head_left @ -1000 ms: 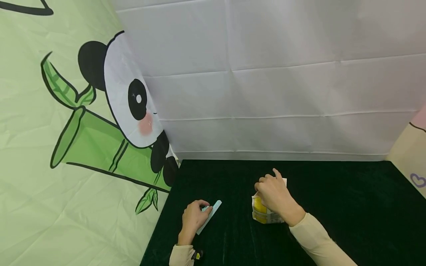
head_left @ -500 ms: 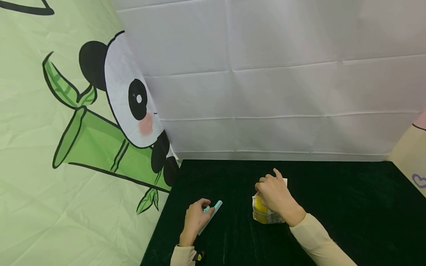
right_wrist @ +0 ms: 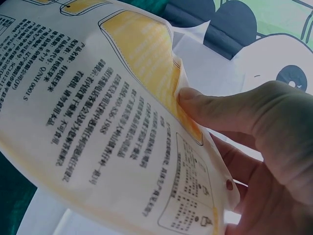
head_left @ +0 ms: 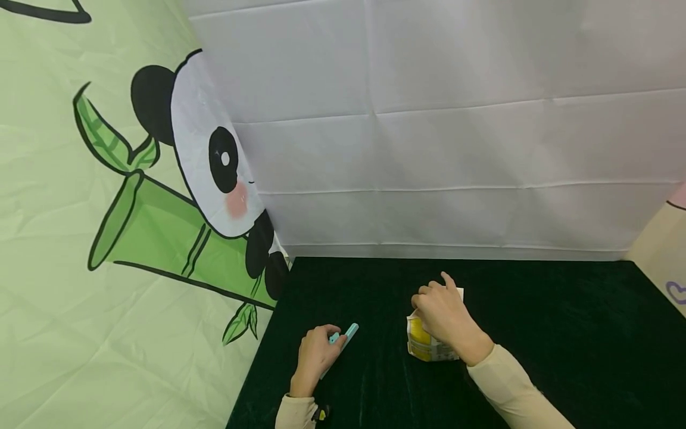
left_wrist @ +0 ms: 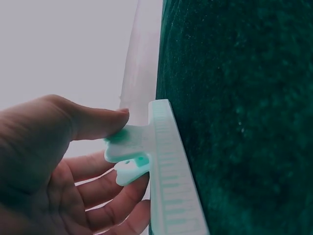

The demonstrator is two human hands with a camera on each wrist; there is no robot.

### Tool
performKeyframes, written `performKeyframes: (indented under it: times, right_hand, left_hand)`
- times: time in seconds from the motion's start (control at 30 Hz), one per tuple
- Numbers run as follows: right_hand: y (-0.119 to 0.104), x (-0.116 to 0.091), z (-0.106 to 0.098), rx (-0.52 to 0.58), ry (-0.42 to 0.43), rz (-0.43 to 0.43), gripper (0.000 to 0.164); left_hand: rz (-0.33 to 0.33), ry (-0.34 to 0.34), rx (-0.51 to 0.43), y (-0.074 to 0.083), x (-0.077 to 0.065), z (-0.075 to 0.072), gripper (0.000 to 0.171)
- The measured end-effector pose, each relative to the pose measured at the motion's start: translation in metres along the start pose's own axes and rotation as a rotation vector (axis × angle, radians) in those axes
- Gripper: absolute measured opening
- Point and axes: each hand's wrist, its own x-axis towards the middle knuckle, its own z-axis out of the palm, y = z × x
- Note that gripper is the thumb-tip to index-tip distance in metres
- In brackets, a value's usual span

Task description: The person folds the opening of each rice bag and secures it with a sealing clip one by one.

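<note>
A pale turquoise bag clip (head_left: 351, 332) with a long, straight bar is held by my left hand (head_left: 315, 357) at the front left of the table. In the left wrist view, my thumb lies on one wing of the clip (left_wrist: 171, 181) and the fingers are on the other wing's side. My right hand (head_left: 445, 316) pinches the upper edge of a yellow and white printed packet (head_left: 419, 342), which rests on the table to the right of the clip. Seen from the right wrist, rows of dark print cover the packet (right_wrist: 102, 127), and my thumb presses its edge.
Dark green cloth covers the table (head_left: 546, 333). A white sheet (head_left: 455, 149) hangs behind its far edge. To the left hangs a light green curtain (head_left: 43, 196) with a panda and bamboo drawing.
My left hand has shifted slightly right, and the clip has turned so its bar looks narrower. My right hand and the packet have stayed nearly still.
</note>
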Motion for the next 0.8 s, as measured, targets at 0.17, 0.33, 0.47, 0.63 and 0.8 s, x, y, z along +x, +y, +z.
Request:
performKeyframes:
  times: [0.17, 0.33, 0.47, 0.63, 0.8]
  right_hand:
    - [0.0021, 0.0017, 0.0016, -0.01, 0.023, -0.015, 0.009]
    - [0.0047, 0.0035, 0.0031, -0.008, 0.018, -0.018, 0.009]
    - [0.0065, 0.0033, 0.0035, -0.006, 0.017, -0.02, 0.008]
    - [0.0082, 0.0036, 0.0037, -0.013, 0.04, -0.03, 0.007]
    - [0.0102, 0.0043, 0.0046, -0.011, 0.04, -0.038, 0.007]
  left_hand:
    - [-0.017, -0.008, -0.008, -0.0003, -0.0004, -0.001, 0.036]
    - [-0.012, -0.007, -0.004, -0.0013, -0.0001, -0.0015, 0.036]
    - [-0.021, -0.01, -0.014, -0.0007, 0.0006, -0.001, 0.037]
    - [-0.049, -0.005, -0.018, 0.0011, 0.0014, -0.0006, 0.039]
    - [-0.049, 0.008, -0.016, 0.0048, 0.0016, 0.0002, 0.037]
